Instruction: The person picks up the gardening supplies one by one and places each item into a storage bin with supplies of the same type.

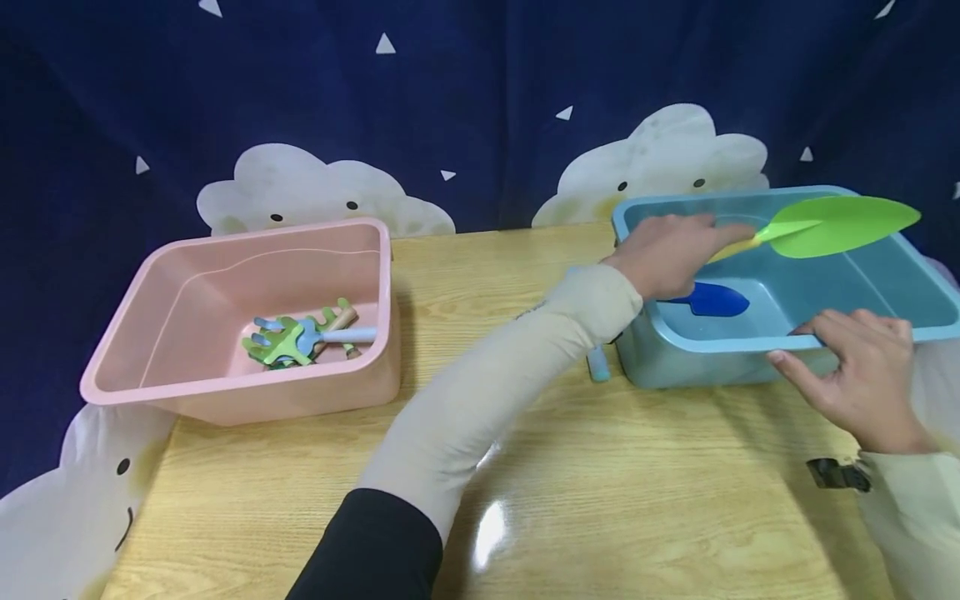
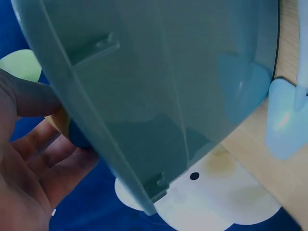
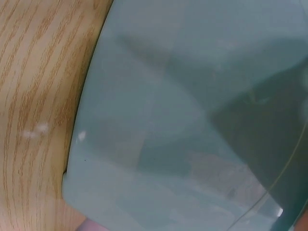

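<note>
My left hand (image 1: 671,254) reaches over the left end of the blue bin (image 1: 750,343) and grips a toy shovel by its yellow handle. The shovel's light green blade (image 1: 847,227) points right, above the bin. Just below the same hand shows a dark blue shovel blade (image 1: 716,300), its handle hidden; I cannot tell whether the hand holds that one too. In the left wrist view, curled fingers (image 2: 57,168) lie beside the bin's rim. My right hand (image 1: 862,367) grips the bin's front rim, thumb outside and fingers over the edge.
A pink bin (image 1: 240,383) stands at the left, holding green and blue toy rakes (image 1: 288,340) and other handled pieces. A light blue shovel (image 2: 286,120) lies on the wooden table (image 1: 600,483) against the blue bin's left side. A dark blue curtain (image 1: 480,100) hangs behind.
</note>
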Demonstrator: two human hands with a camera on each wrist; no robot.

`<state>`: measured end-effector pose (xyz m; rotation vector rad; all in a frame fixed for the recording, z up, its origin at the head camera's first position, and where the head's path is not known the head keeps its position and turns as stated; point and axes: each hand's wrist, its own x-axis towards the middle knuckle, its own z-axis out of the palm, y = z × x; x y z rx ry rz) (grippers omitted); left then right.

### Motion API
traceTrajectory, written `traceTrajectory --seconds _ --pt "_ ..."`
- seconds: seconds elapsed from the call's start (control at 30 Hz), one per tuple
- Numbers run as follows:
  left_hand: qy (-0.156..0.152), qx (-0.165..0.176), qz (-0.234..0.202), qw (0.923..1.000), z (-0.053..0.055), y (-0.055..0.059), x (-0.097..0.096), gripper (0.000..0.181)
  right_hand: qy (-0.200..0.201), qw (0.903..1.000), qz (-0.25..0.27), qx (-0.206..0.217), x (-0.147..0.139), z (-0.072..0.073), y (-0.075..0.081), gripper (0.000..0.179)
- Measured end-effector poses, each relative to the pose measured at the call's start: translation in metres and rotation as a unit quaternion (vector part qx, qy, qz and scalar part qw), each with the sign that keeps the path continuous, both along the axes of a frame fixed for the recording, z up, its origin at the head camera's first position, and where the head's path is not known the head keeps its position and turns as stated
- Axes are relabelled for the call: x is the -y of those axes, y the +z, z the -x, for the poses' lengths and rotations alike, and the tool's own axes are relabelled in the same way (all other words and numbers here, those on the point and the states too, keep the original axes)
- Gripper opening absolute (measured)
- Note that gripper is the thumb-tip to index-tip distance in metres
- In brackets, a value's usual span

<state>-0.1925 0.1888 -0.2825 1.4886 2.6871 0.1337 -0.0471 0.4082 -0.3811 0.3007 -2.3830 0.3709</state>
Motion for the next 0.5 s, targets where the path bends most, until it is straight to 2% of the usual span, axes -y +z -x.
traceTrajectory --seconds 0.23,0.5 --pt "0.010 0.016 -0.011 0.9998 0.0029 -0.0089 0.0011 0.067 -0.006 0.9999 -0.010 0.011 -0.0016 -0.0036 0.0002 0.075" --pt "-0.002 0.018 -0.020 0.9996 0.0047 -0.0114 0.0015 0.066 -0.003 1.0000 -0.006 0.001 0.0003 -0.0013 0.0006 0.078"
